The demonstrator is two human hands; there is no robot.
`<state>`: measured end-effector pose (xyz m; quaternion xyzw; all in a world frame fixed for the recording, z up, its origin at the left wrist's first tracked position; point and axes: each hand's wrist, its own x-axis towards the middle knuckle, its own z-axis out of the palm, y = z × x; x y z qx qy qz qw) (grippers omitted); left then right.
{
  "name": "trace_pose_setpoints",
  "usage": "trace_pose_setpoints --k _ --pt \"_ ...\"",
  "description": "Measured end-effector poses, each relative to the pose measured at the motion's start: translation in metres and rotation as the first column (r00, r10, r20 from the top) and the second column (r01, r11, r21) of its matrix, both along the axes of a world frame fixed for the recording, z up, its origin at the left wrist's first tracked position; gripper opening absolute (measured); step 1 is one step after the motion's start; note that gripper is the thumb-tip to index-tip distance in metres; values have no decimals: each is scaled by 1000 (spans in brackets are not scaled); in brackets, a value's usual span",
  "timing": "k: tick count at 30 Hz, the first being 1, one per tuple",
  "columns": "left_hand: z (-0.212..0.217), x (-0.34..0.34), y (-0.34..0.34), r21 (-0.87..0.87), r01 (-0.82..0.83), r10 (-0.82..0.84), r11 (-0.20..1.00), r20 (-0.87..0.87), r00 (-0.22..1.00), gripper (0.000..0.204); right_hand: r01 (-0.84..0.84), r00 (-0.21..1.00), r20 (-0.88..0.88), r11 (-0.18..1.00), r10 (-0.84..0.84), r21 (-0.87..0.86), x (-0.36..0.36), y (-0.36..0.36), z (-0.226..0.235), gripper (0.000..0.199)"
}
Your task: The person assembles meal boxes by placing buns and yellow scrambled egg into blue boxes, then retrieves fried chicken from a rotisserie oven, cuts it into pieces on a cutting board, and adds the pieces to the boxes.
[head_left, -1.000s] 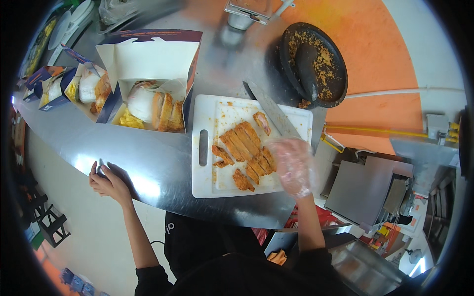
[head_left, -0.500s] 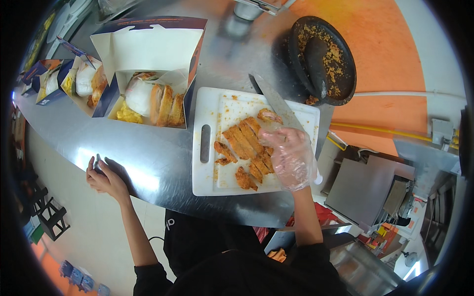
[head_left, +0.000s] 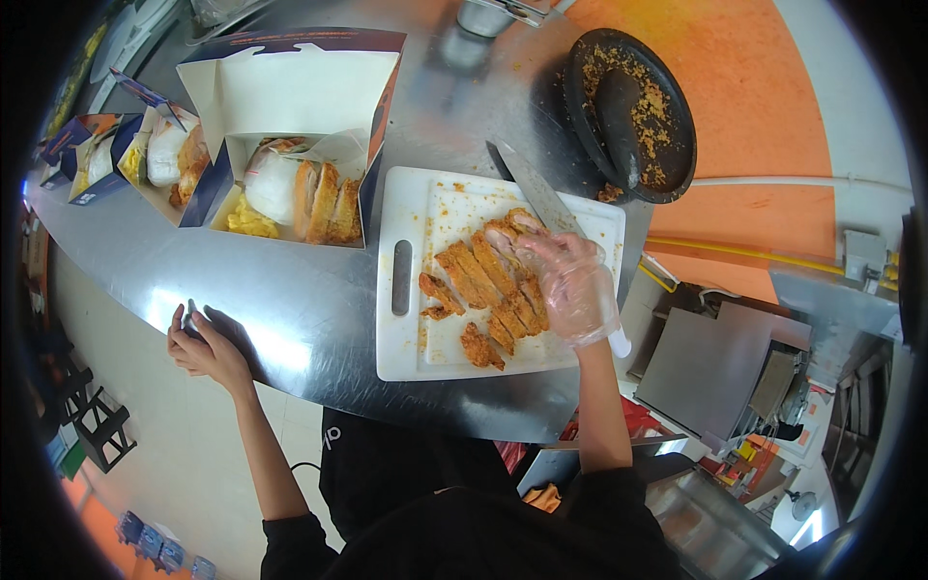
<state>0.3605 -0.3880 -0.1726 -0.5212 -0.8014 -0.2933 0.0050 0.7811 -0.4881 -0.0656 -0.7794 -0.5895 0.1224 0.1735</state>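
My right hand (head_left: 572, 290), in a clear plastic glove, is over the right part of a white cutting board (head_left: 398, 358). Its bent fingers hold the upper right side of a sliced fried chicken cutlet (head_left: 478, 275). A knife (head_left: 536, 191) lies across the board beneath that hand, its blade pointing to the upper left and its white handle end showing by the wrist. Smaller fried pieces (head_left: 480, 348) are along the cutlet's near side. Bare and empty, my left hand (head_left: 208, 350) rests at the steel table's near edge, fingers apart.
Left of the board stands an open meal box (head_left: 290, 92) with wrapped rice, yellow egg and chicken slices. More filled boxes (head_left: 164, 159) line up farther left. A black oval bowl (head_left: 684, 145) with crumbs is at the far right, a metal container (head_left: 483, 19) at the back.
My right hand has moved slightly up and right. The upper cutlet slices now lie closer together, with pale cut meat showing. My left hand has stayed in place.
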Motion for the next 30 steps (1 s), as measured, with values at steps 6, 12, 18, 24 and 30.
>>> trace_pose_setpoints --k 6,12,18,24,30 --pt "1 0 0 -16 -7 7 1000 -16 1000 42 -24 999 -30 999 25 29 3 0 -1 48" --pt "-1 -1 0 -6 3 -3 1000 -38 999 42 -11 999 48 994 5 110 -15 -12 11 44" --pt "-6 -5 0 -11 13 -14 1000 -19 1000 43 5 979 205 1000 0 -20 -54 -33 9 39" --pt "-5 -4 -1 -83 -29 19 996 -110 994 46 84 990 108 995 -90 54 -65 -32 12 33" --pt "-6 -7 2 -122 -36 14 992 -173 985 44 337 941 55 941 -335 -33 -72 -14 -5 25"
